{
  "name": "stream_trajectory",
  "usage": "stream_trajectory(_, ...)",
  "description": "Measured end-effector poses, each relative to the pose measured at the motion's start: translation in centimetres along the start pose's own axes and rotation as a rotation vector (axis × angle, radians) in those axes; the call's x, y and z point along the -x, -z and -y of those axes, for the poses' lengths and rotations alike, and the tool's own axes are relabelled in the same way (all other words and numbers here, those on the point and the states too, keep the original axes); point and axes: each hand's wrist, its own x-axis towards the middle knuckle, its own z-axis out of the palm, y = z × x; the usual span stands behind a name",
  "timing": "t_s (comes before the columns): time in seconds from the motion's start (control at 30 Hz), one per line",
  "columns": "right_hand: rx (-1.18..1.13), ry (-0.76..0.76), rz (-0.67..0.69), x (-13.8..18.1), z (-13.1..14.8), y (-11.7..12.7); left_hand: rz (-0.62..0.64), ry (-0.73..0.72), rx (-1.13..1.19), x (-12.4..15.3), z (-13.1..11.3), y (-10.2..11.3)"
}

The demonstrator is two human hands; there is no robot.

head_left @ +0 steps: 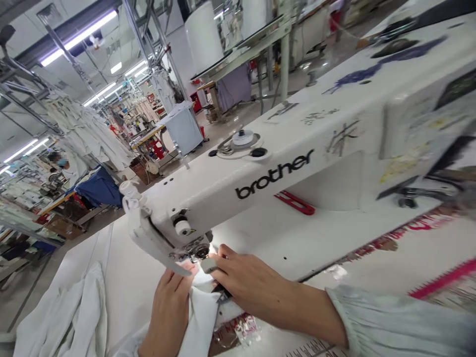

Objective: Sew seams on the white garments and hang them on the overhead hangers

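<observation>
A white sewing machine (260, 168) marked "brother" spans the view, with its lit needle area low at the left end. White fabric (201, 317) runs from below that area toward me. My left hand (171, 302) is closed on the fabric's left side, fingertips beside the needle area. From the right, my right hand (249, 280) reaches in with bent fingers pinching at the fabric by the presser foot. A dark pointed tool (222, 291) shows under its palm; its kind is partly hidden. The needle and fingertips are hard to make out.
More white fabric (70, 317) lies heaped on the table at left. A red slotted tool (295, 202) rests under the machine arm. Large white thread cones (204, 37) stand behind. Beyond are other workstations, hanging garments (89, 129) and a seated person (70, 168).
</observation>
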Motion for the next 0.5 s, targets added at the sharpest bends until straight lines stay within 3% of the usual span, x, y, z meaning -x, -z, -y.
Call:
stream_trajectory(0.17,-0.012,-0.019,0.054,-0.1,0.0,0.7,-0.058,0.02,-0.015,1.6,2.5,-2.2)
stream_trajectory(0.27,-0.036,-0.038,0.084,-0.2,-0.2,1.0,-0.09,0.064,0.041,1.7,2.7,-2.7)
stream_trajectory(0.37,-0.08,-0.042,0.11,-0.5,-0.1,1.6,-0.019,0.155,0.14,1.5,1.5,-2.5)
stream_trajectory(0.5,-0.295,0.119,0.193,0.7,0.7,2.7,0.088,0.317,0.133,3.2,1.5,-1.4)
